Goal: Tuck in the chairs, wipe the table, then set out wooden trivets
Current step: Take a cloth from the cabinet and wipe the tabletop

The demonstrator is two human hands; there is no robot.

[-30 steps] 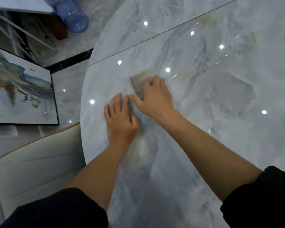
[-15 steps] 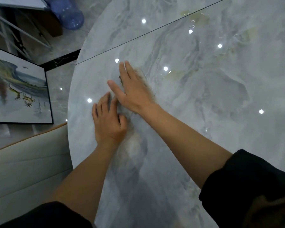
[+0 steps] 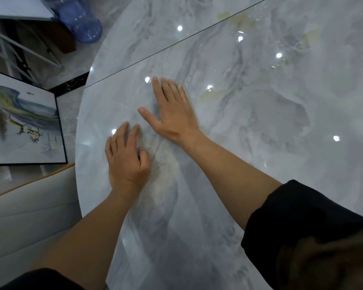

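Note:
The round grey marble table (image 3: 270, 126) fills most of the view. My right hand (image 3: 174, 114) lies flat on it with fingers spread, pressing down on a thin wiping cloth. Only a dark sliver of the cloth (image 3: 155, 107) shows between thumb and forefinger. My left hand (image 3: 127, 160) rests palm down on the tabletop just nearer to me, close to the table's left edge, holding nothing. A cream padded chair (image 3: 29, 210) with an orange trim stands against the table's left edge. No wooden trivets are in view.
Yellowish smears (image 3: 241, 19) mark the tabletop at the far side, past a straight seam (image 3: 176, 45). On the floor to the left lean a framed painting (image 3: 23, 126) and a blue water jug (image 3: 80, 19), beside a metal frame (image 3: 23, 51).
My right hand has slid away from me and flattened out, covering the cloth that showed beyond its fingers a second ago. The left hand has stayed planted.

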